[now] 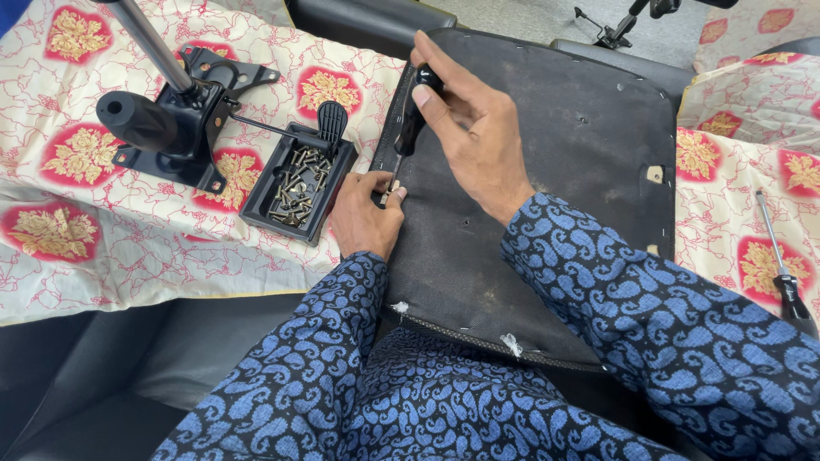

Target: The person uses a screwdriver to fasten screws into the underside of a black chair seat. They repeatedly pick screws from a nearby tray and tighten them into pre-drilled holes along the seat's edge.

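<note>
Two bare hands at work on a black fabric-covered chair seat underside (547, 137), which lies across the person's lap and the patterned cloth.

Right hand (474, 128): closed around the handle of a black-handled screwdriver (410, 119), held near upright, tip down at the seat's left edge.

Left hand (367, 213): fingers pinched narrow at the screwdriver tip, steadying what looks like a small screw; the screw itself is too small to make out.

Nearby, on the cream cloth with red-and-gold floral medallions (77, 248):
- black rectangular plastic tray of loose metal screws and bolts (295, 183), just beside the left hand, off the seat's left edge.
- black metal chair tilt mechanism with a grey gas-lift column and levers (171, 115), towards the cloth's far left corner.
- second long-shafted screwdriver with a black handle (781, 265), at the right edge, well apart from both hands.

Risks, as judged:
- tip could slip off the screw head if the shaft tilts, jabbing the left fingertips held right at it.
- screw could start crooked and cross-thread.
- seat rests on a lap, so it may rock under downward push.
- an elbow could tip the tray and scatter screws.
</note>
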